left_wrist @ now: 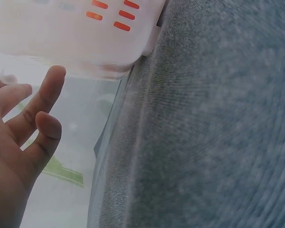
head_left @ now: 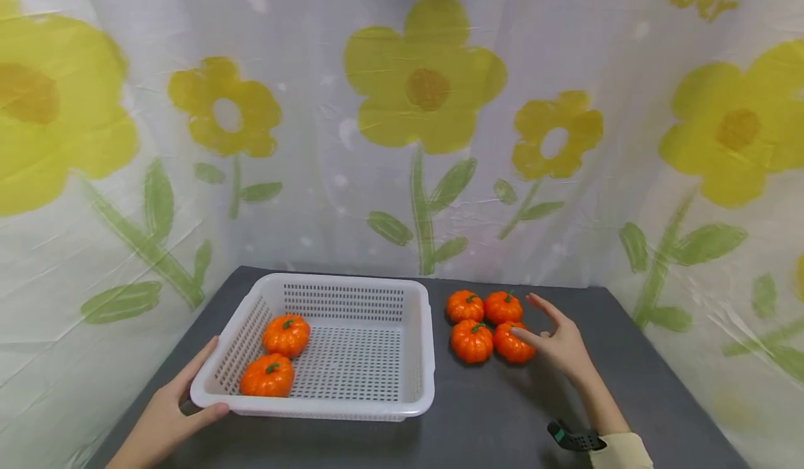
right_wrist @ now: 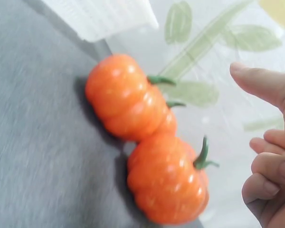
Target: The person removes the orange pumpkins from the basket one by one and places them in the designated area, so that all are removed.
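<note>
At the near left corner of a white plastic basket [head_left: 352, 407], my left hand [head_left: 165, 410] rests with thumb and fingers spread along its rim. In the left wrist view, the fingers [left_wrist: 48, 92] lie close to the basket wall [left_wrist: 80, 42]. Two small orange pumpkins, one [head_left: 286, 336] behind the other [head_left: 267, 376], sit in the basket's left side. My right hand [head_left: 561, 343] hovers beside several more pumpkins grouped on the table, thumb and forefinger apart around the near right pumpkin [head_left: 514, 343]. Nothing is held in it; the right wrist view shows this pumpkin [right_wrist: 166, 180] apart from the hand [right_wrist: 275, 152].
A dark grey table [head_left: 477, 413] carries everything. Behind the near right pumpkin stand the near left one [head_left: 472, 342] and two far ones, left [head_left: 465, 306] and right [head_left: 503, 308]. A white curtain [head_left: 301, 211] painted with yellow flowers surrounds the table's back and sides.
</note>
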A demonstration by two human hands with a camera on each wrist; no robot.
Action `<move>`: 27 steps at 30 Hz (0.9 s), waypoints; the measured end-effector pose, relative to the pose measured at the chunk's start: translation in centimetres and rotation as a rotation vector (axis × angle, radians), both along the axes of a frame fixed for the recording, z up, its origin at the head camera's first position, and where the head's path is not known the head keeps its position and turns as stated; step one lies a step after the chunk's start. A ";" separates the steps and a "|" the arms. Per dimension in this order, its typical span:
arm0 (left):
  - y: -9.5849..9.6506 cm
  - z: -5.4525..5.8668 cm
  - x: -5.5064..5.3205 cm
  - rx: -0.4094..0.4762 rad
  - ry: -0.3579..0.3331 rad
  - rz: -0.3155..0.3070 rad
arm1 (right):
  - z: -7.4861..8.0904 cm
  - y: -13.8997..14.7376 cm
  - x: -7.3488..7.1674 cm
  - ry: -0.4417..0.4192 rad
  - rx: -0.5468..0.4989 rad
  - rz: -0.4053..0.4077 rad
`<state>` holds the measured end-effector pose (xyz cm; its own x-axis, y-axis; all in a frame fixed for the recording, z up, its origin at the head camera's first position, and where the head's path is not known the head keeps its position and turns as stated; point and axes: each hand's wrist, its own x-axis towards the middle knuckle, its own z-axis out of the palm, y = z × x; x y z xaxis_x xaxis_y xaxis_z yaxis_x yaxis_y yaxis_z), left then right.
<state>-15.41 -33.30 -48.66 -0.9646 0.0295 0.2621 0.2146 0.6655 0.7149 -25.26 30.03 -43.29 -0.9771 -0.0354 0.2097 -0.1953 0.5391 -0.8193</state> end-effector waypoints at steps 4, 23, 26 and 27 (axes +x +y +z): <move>0.2 0.4 -0.1 -0.007 -0.002 0.004 | 0.8 -1.0 -0.6 0.008 -0.012 0.027; 0.6 0.7 0.1 0.006 -0.036 0.005 | 2.8 -7.1 -3.8 0.073 0.063 0.094; 0.6 0.7 0.1 0.004 -0.042 0.008 | 3.2 -8.3 -4.3 0.061 0.041 0.116; 0.6 0.7 0.1 0.004 -0.044 0.007 | 3.4 -8.6 -4.5 0.054 0.025 0.130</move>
